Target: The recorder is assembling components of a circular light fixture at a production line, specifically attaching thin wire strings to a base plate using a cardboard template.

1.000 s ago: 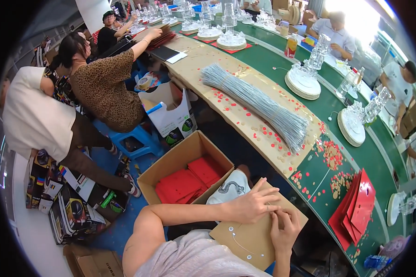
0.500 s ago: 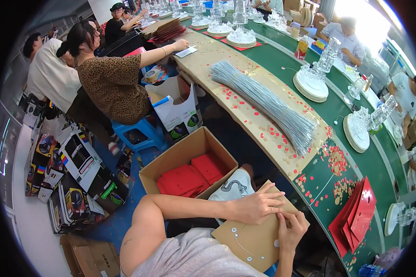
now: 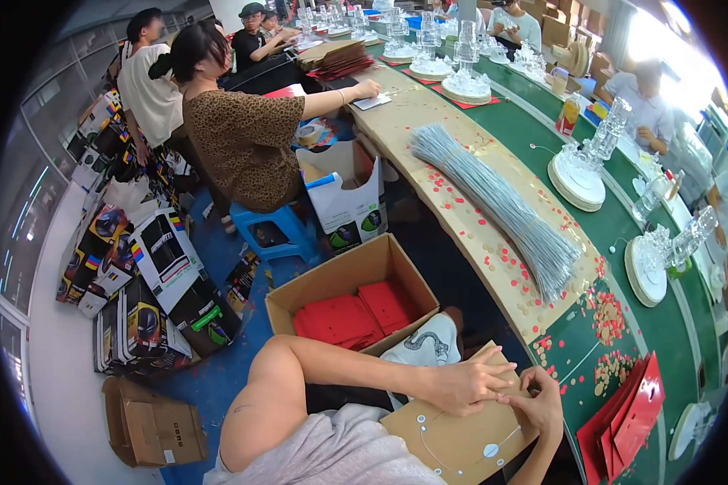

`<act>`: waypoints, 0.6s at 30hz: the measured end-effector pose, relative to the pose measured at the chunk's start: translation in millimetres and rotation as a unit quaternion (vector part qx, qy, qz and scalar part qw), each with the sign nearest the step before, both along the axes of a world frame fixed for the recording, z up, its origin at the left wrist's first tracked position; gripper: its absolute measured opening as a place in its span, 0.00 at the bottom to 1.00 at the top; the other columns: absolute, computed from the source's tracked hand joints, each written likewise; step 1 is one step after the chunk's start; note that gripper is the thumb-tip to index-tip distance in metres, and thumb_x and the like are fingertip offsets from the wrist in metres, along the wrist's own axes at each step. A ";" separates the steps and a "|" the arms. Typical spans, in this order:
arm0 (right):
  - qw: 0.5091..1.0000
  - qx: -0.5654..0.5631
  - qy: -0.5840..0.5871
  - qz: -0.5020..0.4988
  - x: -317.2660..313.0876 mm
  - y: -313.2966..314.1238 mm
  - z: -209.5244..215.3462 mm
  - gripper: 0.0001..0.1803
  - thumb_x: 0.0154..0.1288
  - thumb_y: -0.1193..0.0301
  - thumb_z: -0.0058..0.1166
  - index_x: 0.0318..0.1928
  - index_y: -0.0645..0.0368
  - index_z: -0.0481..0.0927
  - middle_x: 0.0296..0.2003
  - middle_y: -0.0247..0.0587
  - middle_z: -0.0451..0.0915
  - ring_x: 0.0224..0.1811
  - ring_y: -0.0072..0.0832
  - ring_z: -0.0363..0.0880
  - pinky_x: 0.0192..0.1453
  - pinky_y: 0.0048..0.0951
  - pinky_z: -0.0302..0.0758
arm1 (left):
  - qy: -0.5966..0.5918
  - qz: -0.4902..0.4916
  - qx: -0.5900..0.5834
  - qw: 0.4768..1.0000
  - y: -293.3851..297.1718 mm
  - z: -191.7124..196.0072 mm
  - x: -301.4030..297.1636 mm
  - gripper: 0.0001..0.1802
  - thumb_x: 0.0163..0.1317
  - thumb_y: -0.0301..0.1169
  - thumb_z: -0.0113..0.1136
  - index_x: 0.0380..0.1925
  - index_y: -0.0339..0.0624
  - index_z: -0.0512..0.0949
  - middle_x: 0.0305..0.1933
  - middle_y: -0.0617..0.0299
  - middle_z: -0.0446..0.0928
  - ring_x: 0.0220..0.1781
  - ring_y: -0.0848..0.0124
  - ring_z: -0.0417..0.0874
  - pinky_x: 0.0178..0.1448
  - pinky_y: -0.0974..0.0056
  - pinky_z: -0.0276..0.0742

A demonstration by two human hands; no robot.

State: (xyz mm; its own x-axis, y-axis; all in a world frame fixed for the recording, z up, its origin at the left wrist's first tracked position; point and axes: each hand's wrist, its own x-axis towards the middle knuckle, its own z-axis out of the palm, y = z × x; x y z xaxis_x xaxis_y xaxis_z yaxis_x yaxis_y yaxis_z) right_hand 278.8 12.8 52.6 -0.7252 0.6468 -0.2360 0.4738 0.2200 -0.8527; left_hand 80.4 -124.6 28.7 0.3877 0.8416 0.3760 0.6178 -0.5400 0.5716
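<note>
On my lap lies a brown card sheet (image 3: 453,440) with small white round discs and thin white strings on it. My left hand (image 3: 469,384) rests across its upper part, some fingers stretched out, thumb and fingertip meeting near my right hand. My right hand (image 3: 539,402) curls over the sheet's right edge with thumb and finger pinched together. Whatever is between the fingertips of both hands is too small to make out. One string runs from a large white disc (image 3: 491,450) up toward the right hand.
An open carton (image 3: 299,311) holding red card pieces (image 3: 340,319) stands beyond my left arm. On the curved table are a bundle of silvery wires (image 3: 493,210), red and tan discs (image 3: 607,319), red folded cards (image 3: 623,420) and clear ornaments (image 3: 576,182). A co-worker (image 3: 239,137) sits ahead on a blue stool (image 3: 275,234).
The view has swung left, so the scene sits farther right. A string from the large disc now shows. My hands stay close together on the sheet. A bent person in white at the back has straightened.
</note>
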 end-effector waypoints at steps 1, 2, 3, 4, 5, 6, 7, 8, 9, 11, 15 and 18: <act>1.000 -0.021 0.004 0.006 -2.3 2.5 -1.7 0.31 0.34 0.72 0.86 0.28 0.57 0.70 0.30 0.27 0.74 0.29 0.16 0.69 0.31 0.21 0.67 | -0.001 -0.002 -0.002 1.000 0.1 1.5 -2.1 0.20 0.52 0.24 0.65 0.48 0.35 0.85 0.66 0.48 0.78 0.79 0.48 0.64 0.80 0.24 0.47; 0.999 -0.041 0.008 0.010 -3.2 5.7 -3.1 0.31 0.35 0.72 0.86 0.29 0.56 0.68 0.30 0.27 0.73 0.28 0.16 0.67 0.31 0.20 0.66 | 0.016 -0.006 -0.001 1.000 1.1 4.0 -4.3 0.20 0.53 0.25 0.65 0.49 0.34 0.84 0.67 0.48 0.77 0.80 0.47 0.63 0.79 0.24 0.47; 0.999 -0.034 0.019 0.030 -4.2 8.5 -4.6 0.32 0.36 0.71 0.87 0.29 0.56 0.67 0.29 0.27 0.72 0.28 0.16 0.66 0.31 0.21 0.66 | 0.033 -0.013 0.000 0.999 1.6 5.9 -5.2 0.21 0.53 0.25 0.64 0.50 0.34 0.84 0.67 0.47 0.76 0.80 0.47 0.62 0.79 0.24 0.47; 0.999 -0.034 0.016 0.025 -3.4 9.6 -5.8 0.32 0.36 0.71 0.87 0.29 0.56 0.67 0.29 0.27 0.72 0.28 0.16 0.66 0.31 0.21 0.66 | 0.030 -0.017 0.000 0.999 2.0 6.1 -4.9 0.21 0.53 0.25 0.64 0.50 0.34 0.84 0.67 0.47 0.76 0.80 0.47 0.62 0.79 0.24 0.47; 0.999 -0.027 0.014 0.030 -3.6 10.8 -7.0 0.33 0.36 0.70 0.87 0.29 0.56 0.67 0.29 0.27 0.72 0.28 0.16 0.66 0.31 0.22 0.67 | 0.042 -0.019 0.013 0.999 2.5 5.1 -6.2 0.21 0.54 0.25 0.64 0.51 0.33 0.84 0.68 0.46 0.75 0.80 0.47 0.62 0.79 0.24 0.47; 0.999 -0.020 0.013 0.034 -2.5 11.1 -7.7 0.33 0.36 0.70 0.87 0.29 0.55 0.67 0.29 0.27 0.72 0.28 0.16 0.66 0.31 0.23 0.67 | 0.053 -0.022 0.027 0.998 2.5 3.8 -6.4 0.22 0.55 0.26 0.63 0.52 0.33 0.83 0.68 0.46 0.75 0.80 0.47 0.61 0.79 0.24 0.47; 0.999 -0.019 0.019 0.023 -1.9 7.7 -7.7 0.31 0.38 0.70 0.85 0.30 0.58 0.68 0.30 0.29 0.74 0.29 0.18 0.70 0.33 0.24 0.70 | 0.051 -0.027 0.028 0.998 1.7 2.9 -5.7 0.22 0.55 0.26 0.63 0.52 0.33 0.83 0.68 0.46 0.75 0.80 0.47 0.61 0.79 0.24 0.47; 1.000 -0.018 0.018 0.019 -0.8 1.9 -4.6 0.31 0.38 0.70 0.85 0.30 0.58 0.68 0.30 0.29 0.74 0.29 0.18 0.70 0.33 0.24 0.70 | 0.051 -0.024 0.033 0.998 0.8 1.9 -6.3 0.22 0.56 0.26 0.62 0.53 0.32 0.83 0.68 0.46 0.75 0.81 0.47 0.61 0.79 0.24 0.47; 1.000 0.025 0.011 -0.004 1.7 -5.5 0.7 0.29 0.39 0.71 0.85 0.31 0.59 0.70 0.30 0.31 0.76 0.30 0.19 0.72 0.35 0.25 0.71 | 0.050 -0.021 0.039 0.998 0.3 0.9 -6.9 0.23 0.56 0.26 0.62 0.54 0.32 0.83 0.68 0.46 0.75 0.81 0.47 0.61 0.79 0.24 0.47; 0.981 0.187 0.053 -0.014 16.1 -17.2 4.9 0.17 0.54 0.74 0.75 0.39 0.64 0.79 0.31 0.37 0.81 0.34 0.23 0.79 0.39 0.25 0.75 | 0.034 -0.017 0.029 0.999 -0.1 -1.4 -7.8 0.23 0.57 0.25 0.62 0.54 0.32 0.82 0.68 0.46 0.75 0.81 0.47 0.61 0.79 0.25 0.47; 0.939 0.212 0.112 -0.247 90.8 -45.7 -32.0 0.08 0.67 0.76 0.62 0.44 0.67 0.82 0.32 0.38 0.83 0.35 0.23 0.79 0.40 0.27 0.76 | 0.016 0.000 0.023 1.000 2.7 -2.2 -9.2 0.23 0.59 0.26 0.61 0.56 0.34 0.82 0.70 0.48 0.74 0.81 0.48 0.61 0.80 0.28 0.48; 0.945 0.051 0.087 -0.311 122.0 -94.6 -82.4 0.13 0.71 0.75 0.57 0.52 0.68 0.82 0.40 0.38 0.86 0.43 0.26 0.81 0.51 0.31 0.78 | 0.031 0.003 0.039 0.999 2.3 -5.7 -11.4 0.23 0.60 0.27 0.62 0.57 0.36 0.82 0.71 0.49 0.73 0.81 0.48 0.61 0.80 0.28 0.47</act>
State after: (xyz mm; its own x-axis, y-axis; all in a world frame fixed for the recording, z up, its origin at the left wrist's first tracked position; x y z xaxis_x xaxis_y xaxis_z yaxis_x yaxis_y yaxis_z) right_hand 400.7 -81.8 -29.8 -0.2185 0.9738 -0.0625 0.3936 0.0293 -0.9188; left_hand 69.0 -122.3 23.0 0.4077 0.8132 0.4154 0.6542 -0.5775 0.4884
